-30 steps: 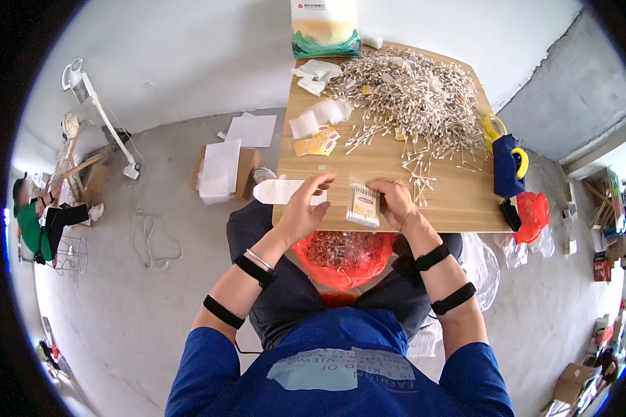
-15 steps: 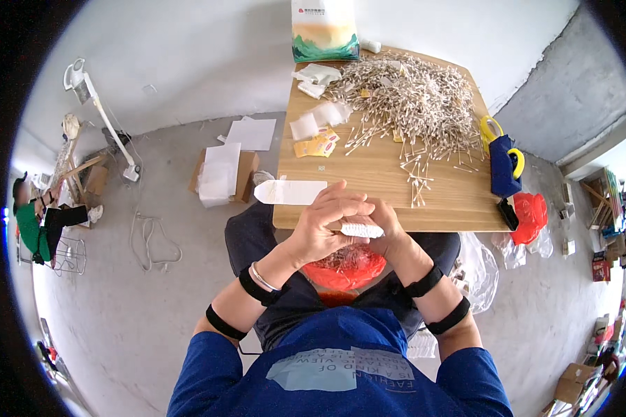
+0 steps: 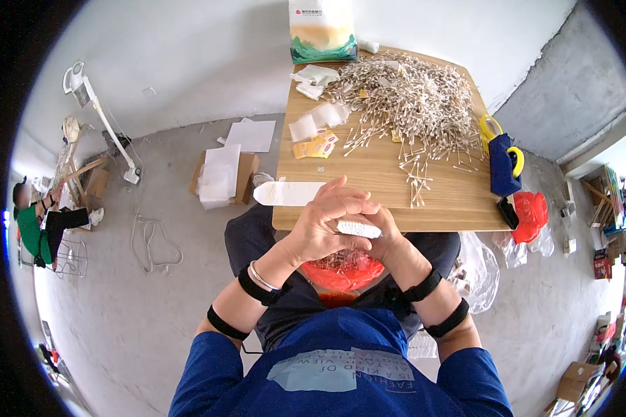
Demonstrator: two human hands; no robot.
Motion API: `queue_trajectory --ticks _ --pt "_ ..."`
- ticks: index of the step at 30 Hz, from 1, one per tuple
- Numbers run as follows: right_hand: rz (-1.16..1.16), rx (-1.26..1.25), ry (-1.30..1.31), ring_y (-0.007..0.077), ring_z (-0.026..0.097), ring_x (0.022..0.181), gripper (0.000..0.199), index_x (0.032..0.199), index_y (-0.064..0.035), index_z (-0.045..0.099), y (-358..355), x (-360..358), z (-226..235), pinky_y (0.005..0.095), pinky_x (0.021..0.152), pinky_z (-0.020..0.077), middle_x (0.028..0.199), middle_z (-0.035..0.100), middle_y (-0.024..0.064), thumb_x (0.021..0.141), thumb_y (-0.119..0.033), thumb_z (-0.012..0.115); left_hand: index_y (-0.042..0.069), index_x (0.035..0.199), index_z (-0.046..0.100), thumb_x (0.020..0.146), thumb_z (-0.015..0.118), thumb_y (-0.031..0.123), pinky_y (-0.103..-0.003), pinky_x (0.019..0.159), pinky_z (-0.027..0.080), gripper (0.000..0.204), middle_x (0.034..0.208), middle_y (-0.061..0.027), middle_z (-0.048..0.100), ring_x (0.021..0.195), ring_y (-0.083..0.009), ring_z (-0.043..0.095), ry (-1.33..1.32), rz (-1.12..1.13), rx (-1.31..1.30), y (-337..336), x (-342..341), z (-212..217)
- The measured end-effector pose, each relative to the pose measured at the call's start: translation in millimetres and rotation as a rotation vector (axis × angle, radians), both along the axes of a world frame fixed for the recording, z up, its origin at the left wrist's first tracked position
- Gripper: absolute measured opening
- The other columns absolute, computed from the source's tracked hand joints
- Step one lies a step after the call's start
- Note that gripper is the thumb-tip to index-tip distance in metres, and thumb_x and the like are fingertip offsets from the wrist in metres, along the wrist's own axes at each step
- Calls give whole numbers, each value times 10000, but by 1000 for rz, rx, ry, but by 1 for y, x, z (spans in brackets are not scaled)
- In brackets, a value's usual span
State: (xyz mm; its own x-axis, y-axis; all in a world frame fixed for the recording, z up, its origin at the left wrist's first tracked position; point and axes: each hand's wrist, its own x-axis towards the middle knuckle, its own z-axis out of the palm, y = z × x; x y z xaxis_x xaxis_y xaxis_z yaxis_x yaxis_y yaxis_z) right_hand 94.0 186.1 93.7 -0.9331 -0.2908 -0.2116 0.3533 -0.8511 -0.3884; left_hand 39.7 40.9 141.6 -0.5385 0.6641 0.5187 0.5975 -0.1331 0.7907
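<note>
Left hand (image 3: 320, 226): fingers curled, thumb beneath, gripping the swab pack (image 3: 359, 229).
Right hand (image 3: 391, 235): half-curled, holding the pack's right side; fingertips partly hidden.
Swab pack: by the table's (image 3: 368, 170) near edge.
Room: wood surface between hands and far swab pile (image 3: 414, 104).

- A light wood-grain table (image 3: 362, 167) fills the upper middle of the frame.
- At its upper right spreads a heap of cotton swabs (image 3: 410, 97), with stray swabs (image 3: 416, 184) trailing below.
- Left of the heap lie crumpled white wrappers (image 3: 314, 80), translucent sleeves (image 3: 318, 121) and yellow cards (image 3: 316, 146).
- At its lower left, a white strip (image 3: 292, 193) overhangs the edge.
- At its right edge sits what may be a blue tape dispenser (image 3: 503, 167).
</note>
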Motion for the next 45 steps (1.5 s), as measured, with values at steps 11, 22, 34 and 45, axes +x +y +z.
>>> queue_trajectory --ticks 11,22,34,45 --pt "32 -147 14 291 644 1025 475 1252 9 504 -4 2 -6 399 880 571 1145 611 190 1016 -357 315 216 863 738 648 861 243 -468 1157 223 249 880 94 727 1028 -95 634 84 -8 -74 1 -1 -1" --pt "-2 51 -43 265 668 973 456 1235 -13 524 -6 4 6 374 782 603 1098 638 153 1015 -360 327 206 914 748 616 877 251 -470 1166 200 328 901 79 728 1080 -139 619 113 -19 -66 1 -4 -5" --pt "-10 89 -55 237 667 940 372 1172 44 549 5 1 -4 358 737 603 1072 634 163 981 -223 374 204 927 736 642 862 249 -478 1169 175 316 939 54 740 1154 -175 599 -70 -92 35 -6 -12 -5" --pt "-41 83 -218 215 654 832 336 1140 29 529 1 -1 9 339 645 587 973 622 120 992 -206 340 171 904 743 635 865 235 -492 1170 164 302 948 37 740 1179 -184 581 -197 -106 74 -8 -14 -8"
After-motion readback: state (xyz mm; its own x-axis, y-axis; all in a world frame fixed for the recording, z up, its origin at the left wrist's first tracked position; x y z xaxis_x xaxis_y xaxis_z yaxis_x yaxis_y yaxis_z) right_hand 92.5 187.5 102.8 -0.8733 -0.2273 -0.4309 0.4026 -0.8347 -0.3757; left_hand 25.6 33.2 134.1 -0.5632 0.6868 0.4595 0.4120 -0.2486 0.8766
